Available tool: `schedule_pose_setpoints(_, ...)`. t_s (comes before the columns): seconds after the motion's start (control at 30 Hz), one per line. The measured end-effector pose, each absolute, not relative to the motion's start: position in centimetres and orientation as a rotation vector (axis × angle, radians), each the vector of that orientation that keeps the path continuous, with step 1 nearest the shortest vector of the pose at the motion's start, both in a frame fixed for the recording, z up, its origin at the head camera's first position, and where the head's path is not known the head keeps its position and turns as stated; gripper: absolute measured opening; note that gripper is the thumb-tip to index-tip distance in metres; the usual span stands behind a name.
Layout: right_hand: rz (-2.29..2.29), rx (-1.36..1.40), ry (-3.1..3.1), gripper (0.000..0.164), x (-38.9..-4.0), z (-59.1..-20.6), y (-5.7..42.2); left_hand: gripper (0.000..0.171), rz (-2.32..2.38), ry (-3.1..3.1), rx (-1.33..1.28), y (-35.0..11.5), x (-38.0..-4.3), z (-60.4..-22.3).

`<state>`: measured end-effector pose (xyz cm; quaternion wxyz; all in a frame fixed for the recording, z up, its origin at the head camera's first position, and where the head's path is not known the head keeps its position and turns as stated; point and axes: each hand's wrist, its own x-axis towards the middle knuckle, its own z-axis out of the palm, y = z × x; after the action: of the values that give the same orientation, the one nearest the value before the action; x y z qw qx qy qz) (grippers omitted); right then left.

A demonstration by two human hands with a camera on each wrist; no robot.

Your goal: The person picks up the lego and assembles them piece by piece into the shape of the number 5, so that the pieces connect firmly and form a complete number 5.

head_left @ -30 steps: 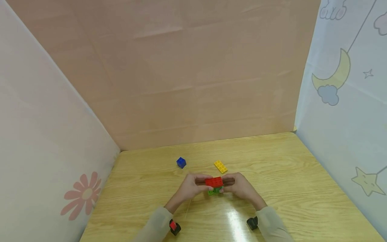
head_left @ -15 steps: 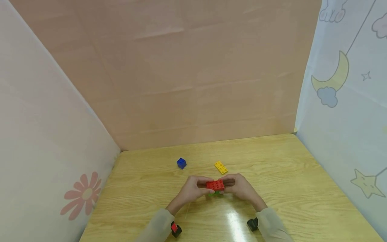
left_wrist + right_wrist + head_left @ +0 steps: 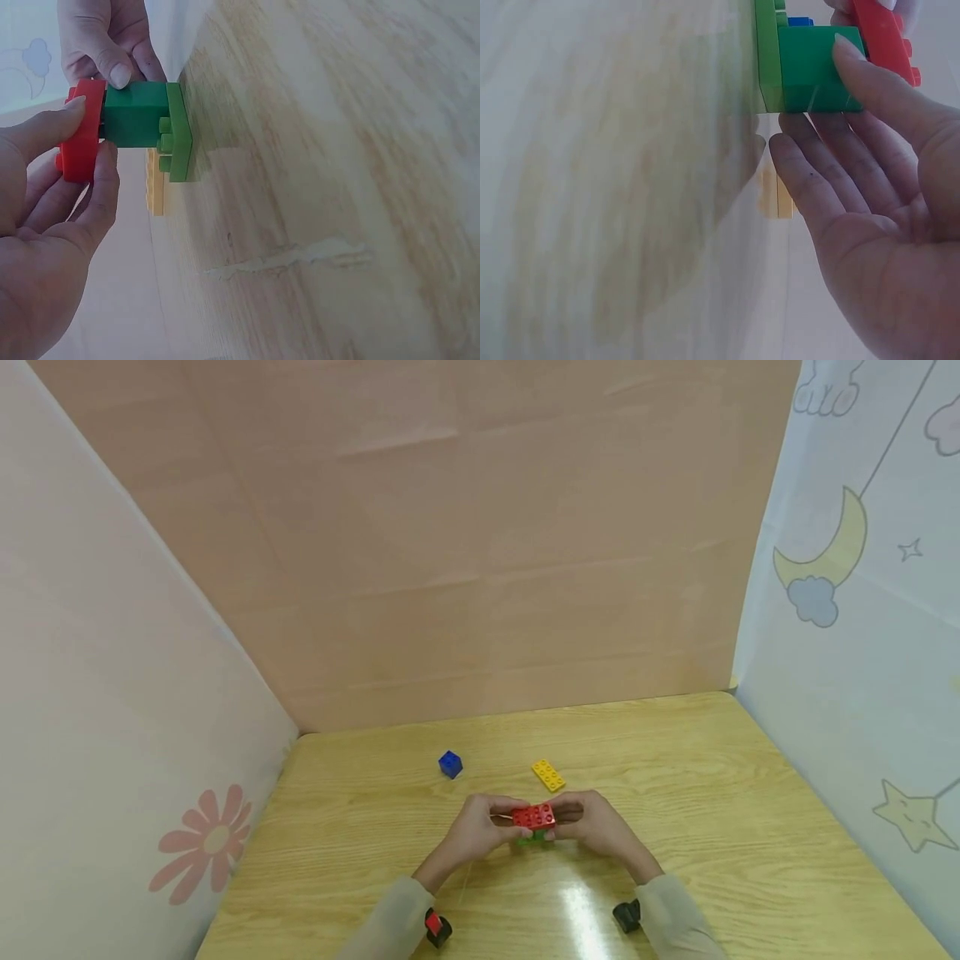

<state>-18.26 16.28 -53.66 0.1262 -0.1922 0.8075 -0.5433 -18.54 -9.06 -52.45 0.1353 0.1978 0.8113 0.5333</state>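
My left hand (image 3: 480, 827) pinches a red toy building brick (image 3: 82, 131) between thumb and fingers. Below the red brick is a dark green block (image 3: 136, 114), with a narrow dark gap showing between them in the left wrist view. A light green studded plate (image 3: 178, 135) forms the base under the block, close over the table. The right hand (image 3: 588, 822) holds the dark green block, its thumb on one side and fingers on the other; in the right wrist view the red brick slants over the block's top. From the head view, the red brick hides most of the green pieces.
On the wooden table (image 3: 360, 810), a blue brick (image 3: 450, 764) stands beyond the left hand and a flat yellow plate (image 3: 548, 775) lies just beyond the right. A peach panel (image 3: 480, 568) rises at the back, with printed panels on both sides.
The red brick has shifted slightly toward me and right, its studded top now showing more and the light green plate less. Both hands keep their hold, barely moving.
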Motion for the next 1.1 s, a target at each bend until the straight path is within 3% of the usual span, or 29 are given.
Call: schedule_pose_setpoints(1.1, -1.555, -0.568, 2.357, 0.035, -18.09, -53.41, 16.25, 0.035, 1.551, 2.381, 0.578, -8.9, -18.12, -52.42)
